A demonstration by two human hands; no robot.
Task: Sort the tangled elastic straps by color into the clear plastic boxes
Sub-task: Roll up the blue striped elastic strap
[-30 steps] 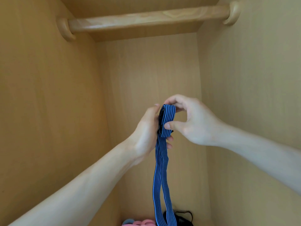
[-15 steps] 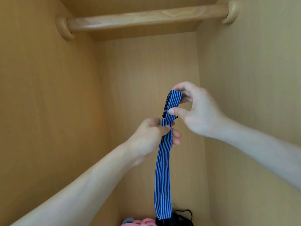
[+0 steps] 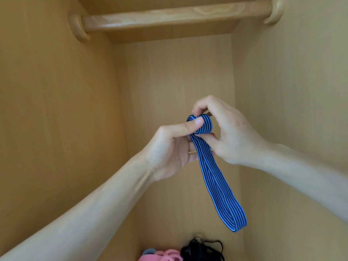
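- The person worked inside a wooden wardrobe (image 3: 56, 110), and both bare forearms reached forward and up into it.
- A blue-and-black striped elastic strap (image 3: 213, 178) was held in the air in front of the back panel (image 3: 177, 81), between the two hands.
- The upper end of the strap was rolled into a small coil, and this coil sat between the hands.
- The left hand (image 3: 169, 147) gripped the strap: its thumb pressed on the front of the coil and its fingers (image 3: 192, 147) were curled behind the band just under the coil.
- The right hand (image 3: 231, 134) pinched the same coil from the other side, with the fingers (image 3: 203, 104) bent over the top and the thumb under it.
- Below the hands the strap hung free as a flat, doubled band and slanted down toward the right; its folded lower end touched nothing.
- At the bottom edge of the view, a tangle of thin black straps (image 3: 202, 250) lay under the hanging end and well apart from it.
- Just beside the black tangle, on its left, lay some pink straps (image 3: 163, 256), and a pale blue piece (image 3: 148, 251) showed at their left edge; I could not tell what they lay on.
- A wooden rod (image 3: 175, 15) crossed the top of the wardrobe, fixed at each side wall in a round holder (image 3: 78, 28).
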